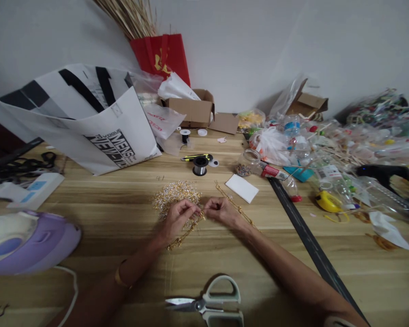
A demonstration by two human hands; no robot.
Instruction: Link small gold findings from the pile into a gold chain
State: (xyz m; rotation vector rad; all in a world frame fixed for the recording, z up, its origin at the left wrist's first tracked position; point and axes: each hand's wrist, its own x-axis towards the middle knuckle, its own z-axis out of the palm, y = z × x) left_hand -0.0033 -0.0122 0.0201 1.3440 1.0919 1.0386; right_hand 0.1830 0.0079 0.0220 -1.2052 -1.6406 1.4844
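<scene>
My left hand pinches one end of a gold beaded chain, which trails down onto the table below the fingers. Close beside it, my right hand is closed, its thumb and fingertips pressed together near the chain's end. Whatever the right fingers hold is too small to make out. Behind the left hand lies a loose heap of gold and silver beads. A second gold chain runs along the table behind the right hand and passes under the wrist.
Scissors lie open near the front edge. A wire spool, a utility knife, a white card and a bead jar stand behind the hands. A purple iron is at left; plastic bottles clutter the right.
</scene>
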